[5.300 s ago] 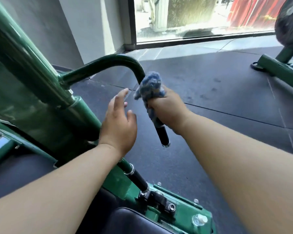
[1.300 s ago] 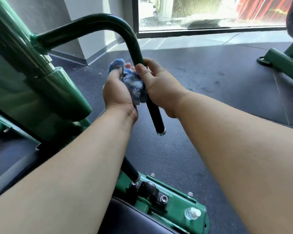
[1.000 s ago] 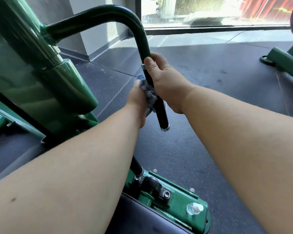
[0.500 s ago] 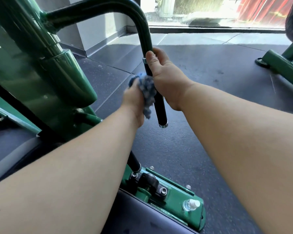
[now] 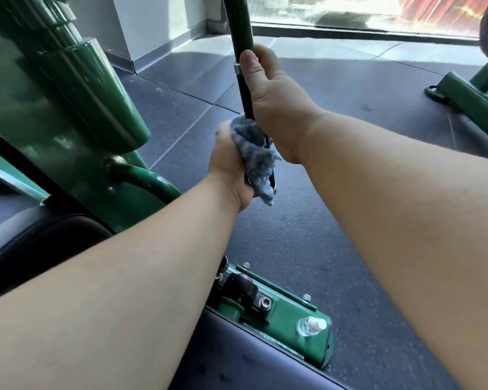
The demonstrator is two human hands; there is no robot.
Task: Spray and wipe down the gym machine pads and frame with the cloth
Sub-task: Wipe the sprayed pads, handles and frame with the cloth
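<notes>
The wipe is on the machine's hanging handle [image 5: 242,21]. The left grip [image 5: 229,159] is closed round the blue cloth [image 5: 253,153], wrapping it about the handle's black lower end. The right grip [image 5: 273,99] is closed on the bar just above, steadying it. By this, the job looks partway at best: the green frame [image 5: 68,108] and dark seat pad [image 5: 31,243] look dry, though glare makes that uncertain. No spray bottle shows. Below lies dark rubber floor [image 5: 307,235], with a bright window [image 5: 364,12] beyond.
</notes>
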